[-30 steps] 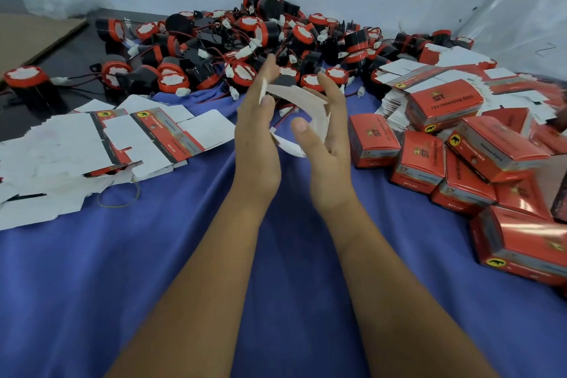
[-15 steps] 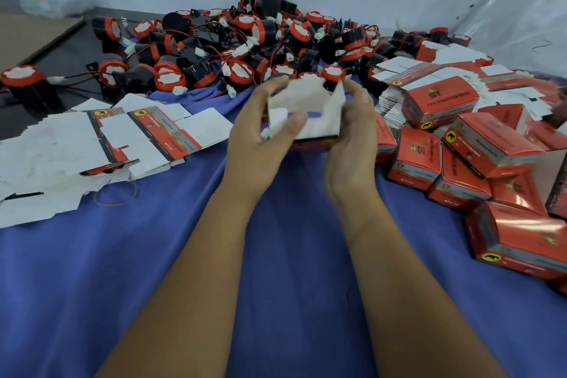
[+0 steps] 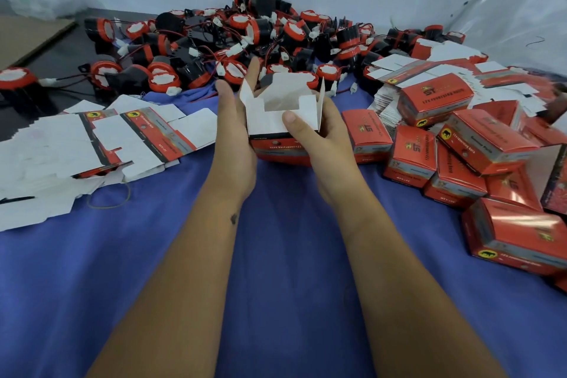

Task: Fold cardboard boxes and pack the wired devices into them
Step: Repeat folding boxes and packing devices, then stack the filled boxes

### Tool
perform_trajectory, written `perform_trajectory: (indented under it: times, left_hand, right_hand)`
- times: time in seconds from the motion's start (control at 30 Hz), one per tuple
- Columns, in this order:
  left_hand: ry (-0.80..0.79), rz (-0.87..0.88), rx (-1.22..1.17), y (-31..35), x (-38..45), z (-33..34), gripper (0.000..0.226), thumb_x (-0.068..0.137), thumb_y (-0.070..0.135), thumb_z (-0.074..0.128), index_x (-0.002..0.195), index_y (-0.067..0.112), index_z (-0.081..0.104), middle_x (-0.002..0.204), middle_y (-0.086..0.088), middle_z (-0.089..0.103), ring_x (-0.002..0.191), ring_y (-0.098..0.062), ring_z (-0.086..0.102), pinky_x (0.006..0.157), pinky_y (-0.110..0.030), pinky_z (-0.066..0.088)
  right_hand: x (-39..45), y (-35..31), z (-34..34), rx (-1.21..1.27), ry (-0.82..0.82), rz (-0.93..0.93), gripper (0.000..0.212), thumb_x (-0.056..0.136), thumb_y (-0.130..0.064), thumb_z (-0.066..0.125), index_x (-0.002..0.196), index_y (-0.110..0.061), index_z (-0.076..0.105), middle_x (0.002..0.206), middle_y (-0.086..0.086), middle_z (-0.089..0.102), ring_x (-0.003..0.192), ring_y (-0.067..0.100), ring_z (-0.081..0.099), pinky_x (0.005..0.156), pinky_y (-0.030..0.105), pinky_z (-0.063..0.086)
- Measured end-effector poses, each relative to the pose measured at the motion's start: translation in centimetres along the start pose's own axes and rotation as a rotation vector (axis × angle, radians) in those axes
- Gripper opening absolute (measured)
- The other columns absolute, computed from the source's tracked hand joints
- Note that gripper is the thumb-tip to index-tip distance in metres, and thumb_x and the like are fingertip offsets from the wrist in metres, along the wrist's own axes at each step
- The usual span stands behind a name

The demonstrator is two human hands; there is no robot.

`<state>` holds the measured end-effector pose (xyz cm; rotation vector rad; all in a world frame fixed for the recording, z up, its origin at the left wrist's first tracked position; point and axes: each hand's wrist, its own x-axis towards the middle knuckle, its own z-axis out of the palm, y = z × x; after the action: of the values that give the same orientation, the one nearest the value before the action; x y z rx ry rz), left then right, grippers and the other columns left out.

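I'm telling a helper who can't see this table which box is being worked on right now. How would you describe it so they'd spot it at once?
Start at the blue cloth, with flat blanks on the left and closed red boxes on the right. In the middle, in front of the device pile, the left hand and right hand hold one box. It alone stands with white flaps open.

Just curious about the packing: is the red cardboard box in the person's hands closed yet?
Open. The red cardboard box has its white top flaps standing up, held between left hand and right hand.
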<state>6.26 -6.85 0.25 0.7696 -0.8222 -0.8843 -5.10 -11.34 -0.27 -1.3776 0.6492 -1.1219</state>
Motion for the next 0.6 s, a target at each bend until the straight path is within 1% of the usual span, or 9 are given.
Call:
perform_trajectory:
  times: [0.1,0.17,0.27,0.33,0.4,0.43,0.5,0.57,0.6]
  left_hand:
    - [0.012,-0.016,-0.026,-0.06,0.06,-0.04,0.054,0.107,0.045,0.015,0.149,0.025,0.042,0.129,0.006,0.067,0.123,-0.014,0.061,0.093,-0.025,0.051]
    - [0.041,-0.026,-0.014,-0.17,0.17,-0.14,0.054,0.108,0.044,0.015,0.149,0.021,0.042,0.126,0.005,0.068,0.12,-0.014,0.062,0.092,-0.025,0.052]
    - [0.052,-0.032,-0.02,-0.38,0.35,-0.26,0.05,0.108,0.043,0.014,0.138,0.031,0.052,0.125,0.008,0.069,0.119,-0.01,0.062,0.089,-0.022,0.052]
    - [0.06,-0.038,-0.039,-0.57,0.39,-0.22,0.046,0.109,0.04,0.018,0.128,0.032,0.06,0.123,0.008,0.07,0.118,-0.01,0.063,0.088,-0.021,0.052]
    - [0.076,-0.042,-0.039,-0.62,0.44,-0.16,0.043,0.109,0.036,0.025,0.119,0.032,0.066,0.121,0.007,0.071,0.117,-0.011,0.064,0.088,-0.023,0.053]
    - [0.086,-0.04,-0.025,-0.64,0.48,-0.13,0.04,0.109,0.035,0.029,0.117,0.032,0.068,0.121,0.006,0.071,0.117,-0.012,0.064,0.091,-0.026,0.053]
    - [0.094,-0.035,0.034,-0.71,0.54,-0.06,0.033,0.106,0.031,0.038,0.118,0.03,0.069,0.126,0.004,0.069,0.123,-0.015,0.061,0.103,-0.034,0.049]
    - [0.075,0.002,0.167,-0.83,0.36,0.06,0.03,0.103,0.024,0.044,0.122,0.033,0.066,0.136,0.006,0.062,0.13,-0.013,0.054,0.113,-0.041,0.041]
    - [0.068,0.029,0.23,-0.95,0.24,0.14,0.034,0.103,0.019,0.044,0.124,0.037,0.063,0.14,0.008,0.059,0.133,-0.011,0.051,0.115,-0.041,0.039]
  right_hand:
    - [0.02,0.32,0.11,0.033,-0.008,0.046,0.045,0.09,-0.02,0.068,0.132,-0.016,0.052,0.127,0.005,0.064,0.116,0.018,0.062,0.093,0.035,0.055]
    - [0.04,0.53,0.19,0.054,-0.018,0.086,0.041,0.092,-0.019,0.067,0.13,-0.017,0.052,0.126,0.004,0.065,0.114,0.017,0.063,0.091,0.033,0.056]
    - [0.19,0.71,0.16,0.117,-0.02,0.153,0.036,0.095,-0.015,0.063,0.129,-0.017,0.053,0.125,0.005,0.066,0.112,0.02,0.065,0.091,0.037,0.057]
    - [0.3,0.76,0.07,0.133,-0.011,0.177,0.033,0.094,-0.011,0.061,0.126,-0.016,0.055,0.122,0.006,0.067,0.11,0.023,0.066,0.091,0.04,0.057]
    - [0.37,0.85,0.0,0.131,-0.008,0.174,0.03,0.092,-0.007,0.061,0.121,-0.018,0.057,0.117,0.005,0.069,0.103,0.021,0.068,0.085,0.036,0.058]
    - [0.4,0.89,-0.01,0.122,-0.007,0.164,0.03,0.091,-0.006,0.061,0.117,-0.02,0.058,0.113,0.002,0.07,0.099,0.018,0.069,0.081,0.033,0.059]
    - [0.34,0.83,0.04,0.089,0.003,0.131,0.031,0.087,-0.007,0.062,0.11,-0.027,0.058,0.102,-0.007,0.071,0.09,0.012,0.069,0.075,0.027,0.058]
    - [0.14,0.79,0.14,0.052,0.015,0.096,0.032,0.081,-0.01,0.062,0.106,-0.029,0.057,0.097,-0.01,0.069,0.091,0.011,0.065,0.08,0.033,0.056]
    - [0.02,0.79,0.14,0.036,0.014,0.082,0.033,0.079,-0.012,0.061,0.106,-0.03,0.056,0.099,-0.01,0.068,0.093,0.012,0.064,0.085,0.038,0.056]
